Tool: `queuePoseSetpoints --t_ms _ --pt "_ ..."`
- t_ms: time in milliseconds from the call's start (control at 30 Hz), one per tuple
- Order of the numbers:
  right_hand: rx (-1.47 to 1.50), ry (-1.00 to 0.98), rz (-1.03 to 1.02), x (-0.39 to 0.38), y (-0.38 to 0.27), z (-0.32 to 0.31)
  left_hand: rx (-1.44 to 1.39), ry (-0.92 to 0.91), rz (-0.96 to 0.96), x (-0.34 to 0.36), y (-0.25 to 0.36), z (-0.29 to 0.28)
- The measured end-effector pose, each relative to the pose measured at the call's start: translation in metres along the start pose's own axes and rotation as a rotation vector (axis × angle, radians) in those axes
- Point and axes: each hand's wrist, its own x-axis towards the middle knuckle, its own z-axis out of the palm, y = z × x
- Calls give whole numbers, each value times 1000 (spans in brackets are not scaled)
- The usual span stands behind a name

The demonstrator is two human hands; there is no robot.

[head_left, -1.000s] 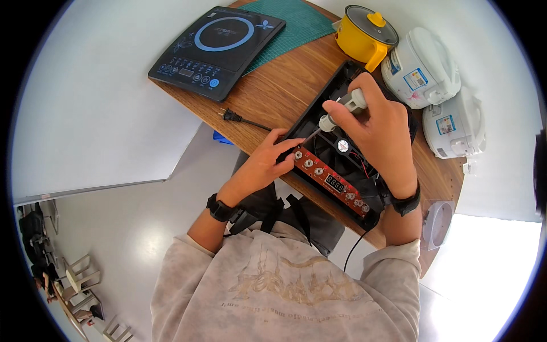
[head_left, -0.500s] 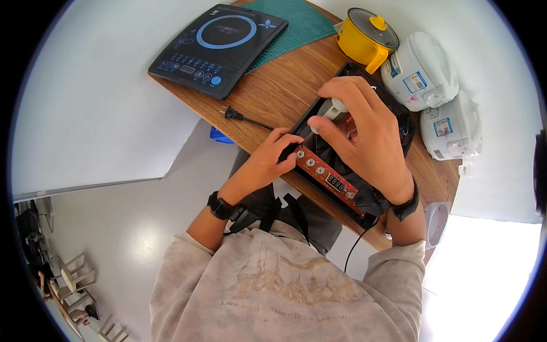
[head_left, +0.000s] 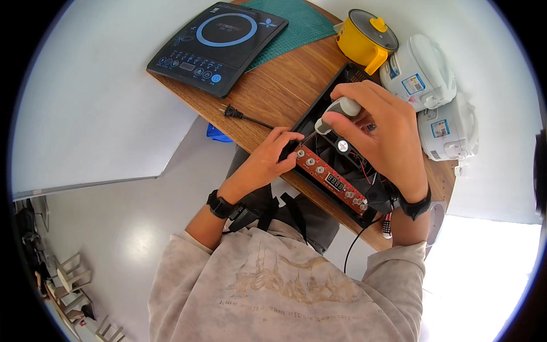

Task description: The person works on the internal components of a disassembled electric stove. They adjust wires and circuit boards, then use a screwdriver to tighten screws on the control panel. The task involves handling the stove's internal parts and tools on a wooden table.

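Observation:
A black open appliance housing (head_left: 312, 117) lies on the table in front of me. Along its near side runs a red circuit board (head_left: 320, 170) with round buttons and a small digit display. My right hand (head_left: 387, 134) is closed round the grey-white handle of a screwdriver (head_left: 345, 108), which leans down toward the board's left end; its tip is hard to make out. My left hand (head_left: 265, 159) grips the housing's near left corner, index finger and thumb beside the board's end. Inside the housing, a black fan and thin wires show partly under my right hand.
A black induction cooker (head_left: 219, 48) stands at the far left by a green cutting mat (head_left: 293, 28). Along the right are a yellow pot (head_left: 359, 45) and two white rice cookers (head_left: 419, 74). A black plug (head_left: 232, 112) lies near the table's edge (head_left: 188, 91).
My right hand has shifted slightly right and tilted the screwdriver, so its handle, the fan and more of the board now show. My left hand has hardly moved.

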Motion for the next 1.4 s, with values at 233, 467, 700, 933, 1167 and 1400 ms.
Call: queuePoseSetpoints --t_ms 233,467,700,933,1167,1400 --pt "-221 82 -113 8 -8 11 0 20 16 -9 5 0" --pt "-485 155 -104 -3 -15 2 7 -12 -17 -13 26 6" --pt "-625 165 -161 -11 -35 -14 154 110 206 -13 45 3" --pt "-605 144 -158 -25 -52 -29 22 104 208 -3 124 -5" --pt "-646 94 -88 -30 -62 -33 38 127 179 -3 131 2" --pt "-485 73 42 -46 -58 -38 -17 79 215 -1 137 6"
